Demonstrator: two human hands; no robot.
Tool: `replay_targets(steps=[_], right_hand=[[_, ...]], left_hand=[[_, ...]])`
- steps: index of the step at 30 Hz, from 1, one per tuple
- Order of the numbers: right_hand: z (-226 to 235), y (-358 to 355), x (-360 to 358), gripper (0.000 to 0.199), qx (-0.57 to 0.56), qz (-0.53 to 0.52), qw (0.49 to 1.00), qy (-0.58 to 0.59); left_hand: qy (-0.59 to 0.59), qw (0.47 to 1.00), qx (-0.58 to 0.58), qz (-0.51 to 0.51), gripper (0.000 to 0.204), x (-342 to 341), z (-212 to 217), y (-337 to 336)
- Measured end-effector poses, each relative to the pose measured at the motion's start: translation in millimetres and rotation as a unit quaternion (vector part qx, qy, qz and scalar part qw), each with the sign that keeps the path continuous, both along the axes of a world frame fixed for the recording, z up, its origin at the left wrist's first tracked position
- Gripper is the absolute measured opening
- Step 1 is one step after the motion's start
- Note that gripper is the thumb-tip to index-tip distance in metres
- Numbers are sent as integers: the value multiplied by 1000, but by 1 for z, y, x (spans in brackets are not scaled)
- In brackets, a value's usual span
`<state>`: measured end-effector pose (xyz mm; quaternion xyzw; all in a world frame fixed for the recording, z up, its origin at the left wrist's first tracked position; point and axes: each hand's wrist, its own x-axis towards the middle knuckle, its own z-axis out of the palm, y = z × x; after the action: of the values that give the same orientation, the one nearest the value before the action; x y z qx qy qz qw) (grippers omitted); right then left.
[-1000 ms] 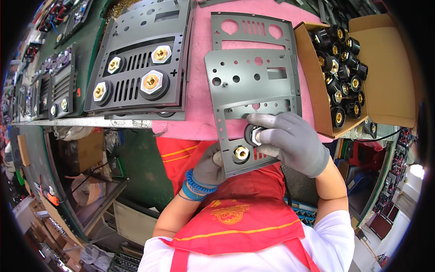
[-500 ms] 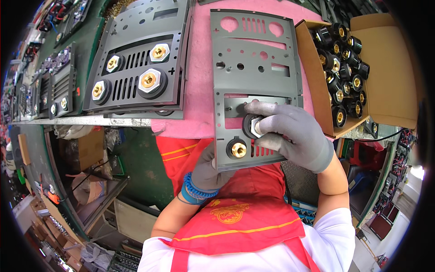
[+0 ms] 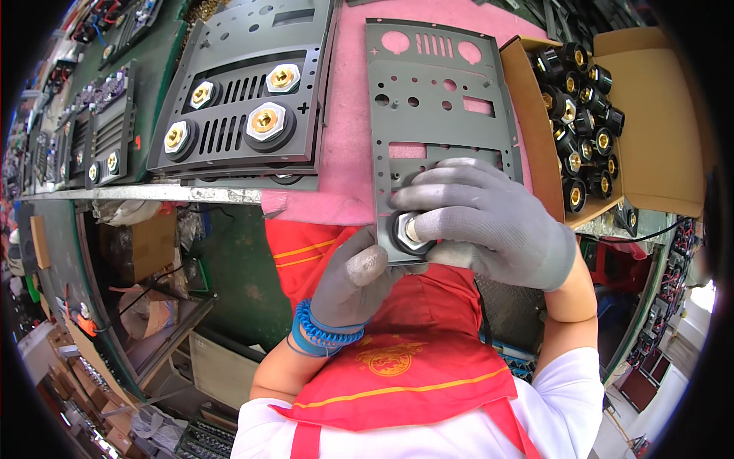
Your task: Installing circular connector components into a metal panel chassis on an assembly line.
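Head view: nearest, at the bottom, a red apron (image 3: 459,382) with yellow lines is worn over a white shirt (image 3: 569,398). A blue coil band (image 3: 325,333) is worn on the left wrist, and both hands are covered by gray gloves. The low left corner of a gray panel (image 3: 428,126) is held by the left hand (image 3: 348,283), with the thumb by the edge and the fingers tucked under; how tight it is held cannot be told. Just beside that corner, a silver nut (image 3: 404,236) is held in a narrow grip by the right hand (image 3: 489,226). A black ring (image 3: 420,249) is seen behind the nut, in front of the panel. Past the hands, the panel is stretched out over a pink mat (image 3: 348,99). To the right, a brown box (image 3: 541,145) is filled with black plugs (image 3: 582,122) with gold middles. To the left, four nuts with gold middles are set on the top of a stack (image 3: 237,50) of dark panels. Farther left, parts are laid on a green bench (image 3: 149,84).
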<state>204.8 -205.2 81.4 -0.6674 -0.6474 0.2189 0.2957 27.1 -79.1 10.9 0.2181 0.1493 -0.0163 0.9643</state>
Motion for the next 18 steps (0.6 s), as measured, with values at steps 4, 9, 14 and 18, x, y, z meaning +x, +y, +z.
replay_targets(steps=[4, 9, 14, 18], right_hand=[[12, 1, -1, 29, 20, -17, 996, -81], [9, -1, -4, 29, 58, 22, 983, -171], [4, 0, -2, 26, 78, 18, 989, -125], [7, 3, -2, 23, 81, -2, 989, -125]], left_hand=[[-12, 1000, -10, 1, 72, 1, 1, 2], [-24, 999, -27, -11, 71, -1, -5, 4], [-13, 999, -33, -4, 70, 1, 0, 2], [-6, 999, -7, -36, 74, 0, -5, 5]])
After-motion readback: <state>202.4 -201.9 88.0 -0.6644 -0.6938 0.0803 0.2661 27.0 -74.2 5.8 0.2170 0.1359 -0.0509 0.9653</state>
